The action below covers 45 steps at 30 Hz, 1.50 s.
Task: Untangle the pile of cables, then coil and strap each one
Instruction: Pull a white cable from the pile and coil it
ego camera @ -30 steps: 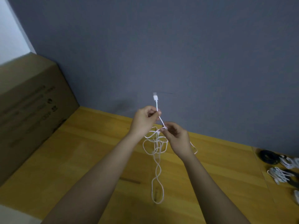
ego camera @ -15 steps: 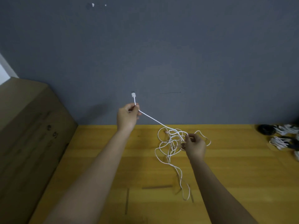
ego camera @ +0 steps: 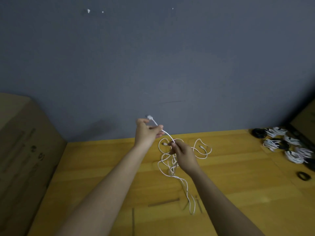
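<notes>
A thin white cable (ego camera: 202, 153) hangs in tangled loops over the wooden table (ego camera: 238, 181). My left hand (ego camera: 147, 132) is raised near the wall and pinches the cable just below its white USB plug (ego camera: 150, 117). My right hand (ego camera: 183, 155) is lower and to the right, and it pinches the cable where the loops gather. A short stretch of cable runs taut between the two hands. One long loop trails down toward me across the table.
Several coiled white and black cables (ego camera: 286, 145) lie at the table's far right, with a black strap ring (ego camera: 303, 176) nearer me. A large cardboard box (ego camera: 25, 159) stands at the left. A grey wall (ego camera: 170, 65) backs the table.
My hands have come closer together again; the left hand moved right and down with the plug end. The right hand rose a little, and the stretch between them is shorter.
</notes>
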Each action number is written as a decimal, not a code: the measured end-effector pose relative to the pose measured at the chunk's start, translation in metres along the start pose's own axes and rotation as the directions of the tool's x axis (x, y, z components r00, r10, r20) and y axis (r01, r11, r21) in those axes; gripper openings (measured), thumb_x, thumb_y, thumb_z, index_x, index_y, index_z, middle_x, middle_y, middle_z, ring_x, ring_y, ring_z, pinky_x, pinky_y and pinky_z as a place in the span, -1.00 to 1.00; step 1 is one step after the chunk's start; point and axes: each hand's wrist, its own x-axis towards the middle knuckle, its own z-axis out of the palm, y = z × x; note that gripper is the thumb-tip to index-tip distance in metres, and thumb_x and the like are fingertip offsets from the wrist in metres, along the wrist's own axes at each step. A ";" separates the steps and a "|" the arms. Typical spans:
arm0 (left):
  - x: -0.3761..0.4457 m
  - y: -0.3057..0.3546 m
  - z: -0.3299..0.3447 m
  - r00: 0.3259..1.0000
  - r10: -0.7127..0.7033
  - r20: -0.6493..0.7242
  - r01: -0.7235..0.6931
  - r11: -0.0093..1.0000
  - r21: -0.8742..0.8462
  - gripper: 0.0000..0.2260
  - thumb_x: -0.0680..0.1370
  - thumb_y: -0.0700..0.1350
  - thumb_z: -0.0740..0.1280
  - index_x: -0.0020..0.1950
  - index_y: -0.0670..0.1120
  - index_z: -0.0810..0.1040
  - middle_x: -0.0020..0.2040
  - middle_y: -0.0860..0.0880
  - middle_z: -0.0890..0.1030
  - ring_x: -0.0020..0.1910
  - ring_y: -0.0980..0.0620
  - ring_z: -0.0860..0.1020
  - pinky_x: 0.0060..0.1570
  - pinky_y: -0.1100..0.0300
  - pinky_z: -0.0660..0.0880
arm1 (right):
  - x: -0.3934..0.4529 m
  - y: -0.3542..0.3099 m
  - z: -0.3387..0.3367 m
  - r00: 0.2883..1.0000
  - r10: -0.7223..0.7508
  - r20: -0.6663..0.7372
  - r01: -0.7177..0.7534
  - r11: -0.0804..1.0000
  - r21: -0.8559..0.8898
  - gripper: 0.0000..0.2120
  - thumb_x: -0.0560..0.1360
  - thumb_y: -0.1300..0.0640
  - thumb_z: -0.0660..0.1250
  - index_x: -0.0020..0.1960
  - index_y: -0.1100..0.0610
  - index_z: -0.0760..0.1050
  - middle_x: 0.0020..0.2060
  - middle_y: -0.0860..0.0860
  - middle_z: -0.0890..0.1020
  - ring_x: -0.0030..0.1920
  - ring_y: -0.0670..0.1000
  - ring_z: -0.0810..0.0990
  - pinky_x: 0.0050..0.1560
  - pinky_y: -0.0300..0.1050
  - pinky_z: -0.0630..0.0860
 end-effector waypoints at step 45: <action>-0.012 -0.005 -0.008 0.851 0.234 0.471 -0.510 0.586 0.630 -0.61 0.61 0.23 -0.09 0.45 0.33 0.10 0.39 0.18 0.43 0.05 0.07 0.62 0.04 0.12 0.52 | -0.018 -0.006 -0.012 0.841 -0.474 0.263 0.541 0.709 -0.452 -0.88 0.44 0.22 0.42 -0.03 0.17 0.61 -0.24 0.00 0.62 -0.11 0.11 0.53 0.05 0.06 0.49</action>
